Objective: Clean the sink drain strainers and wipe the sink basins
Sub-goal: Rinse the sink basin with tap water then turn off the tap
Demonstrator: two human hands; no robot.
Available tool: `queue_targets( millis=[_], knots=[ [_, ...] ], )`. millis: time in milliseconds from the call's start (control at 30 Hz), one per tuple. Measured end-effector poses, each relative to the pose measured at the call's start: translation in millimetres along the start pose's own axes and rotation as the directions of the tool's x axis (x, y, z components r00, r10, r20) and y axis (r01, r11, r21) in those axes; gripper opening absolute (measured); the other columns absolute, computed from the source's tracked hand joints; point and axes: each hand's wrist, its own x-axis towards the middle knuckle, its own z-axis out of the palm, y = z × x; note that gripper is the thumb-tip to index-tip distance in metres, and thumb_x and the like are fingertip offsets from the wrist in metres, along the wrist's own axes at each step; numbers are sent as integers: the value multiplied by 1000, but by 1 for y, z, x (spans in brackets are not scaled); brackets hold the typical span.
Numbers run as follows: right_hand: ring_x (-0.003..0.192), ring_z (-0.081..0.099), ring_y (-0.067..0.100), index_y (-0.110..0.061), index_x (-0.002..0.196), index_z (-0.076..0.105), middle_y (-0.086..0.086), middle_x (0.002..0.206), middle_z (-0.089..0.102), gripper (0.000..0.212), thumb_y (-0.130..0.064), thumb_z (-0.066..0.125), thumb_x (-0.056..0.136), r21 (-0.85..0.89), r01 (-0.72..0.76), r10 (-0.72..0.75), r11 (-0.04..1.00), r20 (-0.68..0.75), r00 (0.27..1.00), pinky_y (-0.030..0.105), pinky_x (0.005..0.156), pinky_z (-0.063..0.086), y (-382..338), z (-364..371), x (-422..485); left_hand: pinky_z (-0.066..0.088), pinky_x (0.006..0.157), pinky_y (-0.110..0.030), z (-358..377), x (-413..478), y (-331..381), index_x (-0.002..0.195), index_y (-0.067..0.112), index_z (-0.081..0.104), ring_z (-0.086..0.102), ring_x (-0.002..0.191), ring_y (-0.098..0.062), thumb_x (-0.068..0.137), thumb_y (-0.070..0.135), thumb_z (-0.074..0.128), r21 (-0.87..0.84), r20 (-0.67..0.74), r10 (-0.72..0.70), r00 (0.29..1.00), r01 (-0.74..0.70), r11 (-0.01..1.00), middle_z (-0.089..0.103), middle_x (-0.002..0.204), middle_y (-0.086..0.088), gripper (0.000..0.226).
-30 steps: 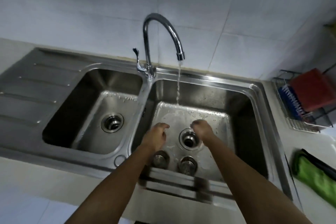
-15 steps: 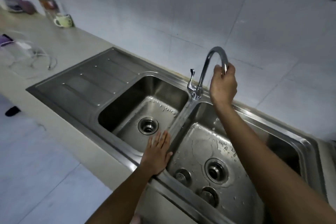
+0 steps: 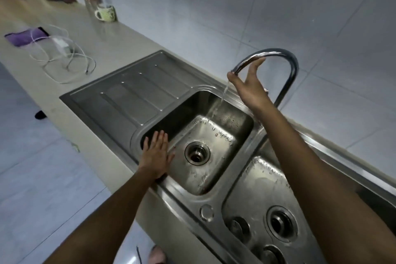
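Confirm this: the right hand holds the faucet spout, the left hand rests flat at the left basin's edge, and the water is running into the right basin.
One detail is wrong. The head view shows the water stream falling into the left basin, not the right basin. The rest holds: the right hand holds the faucet spout, and the left hand rests flat at the left basin's edge.
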Motion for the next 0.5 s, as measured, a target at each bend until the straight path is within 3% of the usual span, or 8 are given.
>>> queue_targets(
  millis=[67,100,133,200,267,367,500],
  knots=[
    [143,31,20,-26,147,-27,1,161,19,92,-40,49,97,125,60,-38,990,-172,984,21,105,13,12,21,10,-8,117,-44,-12,32,-26,151,10,-5,-9,147,-25,99,50,18,-9,-44,-41,998,40,999,-8,159,-11,69],
    [136,42,16,-29,151,-15,2,157,29,84,-36,50,98,218,97,-29,971,-297,955,17,105,23,22,36,12,-7,117,-45,-17,51,-35,151,10,-3,-7,147,-26,99,49,21,-23,-54,-46,997,45,999,-5,160,-12,69],
    [126,50,9,-29,153,-1,3,150,38,74,-31,49,99,283,132,-2,950,-419,908,10,99,33,35,52,13,-5,118,-45,-21,70,-43,151,10,-1,-6,148,-27,99,47,23,-38,-57,-44,997,42,998,-3,160,-13,68],
    [111,51,-5,-23,151,23,1,137,47,54,-23,44,101,325,88,107,942,-537,837,-3,81,37,68,88,11,-4,118,-46,-26,104,-50,151,8,2,-5,148,-28,99,45,25,-51,-65,-20,998,16,999,-2,160,-13,68],
    [117,51,4,-17,146,34,2,138,49,46,-27,42,102,342,-131,289,931,-467,836,2,89,37,113,129,13,-5,117,-47,-27,136,-55,151,8,0,-8,147,-28,100,46,24,-35,-43,16,999,-17,999,-4,160,-13,68],
    [135,41,28,-6,144,38,15,145,44,58,-38,46,96,170,-451,482,876,-324,814,36,113,32,183,172,17,-6,117,-47,-20,169,-58,152,9,0,-7,147,-27,97,52,21,-35,-36,67,997,-68,997,-4,160,-12,73],
    [147,14,31,2,150,20,20,158,18,67,-36,42,100,-234,-610,558,758,-252,790,38,121,11,251,198,25,-7,116,-46,-10,185,-61,152,11,-2,-5,148,-27,91,64,23,-14,-109,102,989,-104,994,-3,160,-11,85]
  ],
)
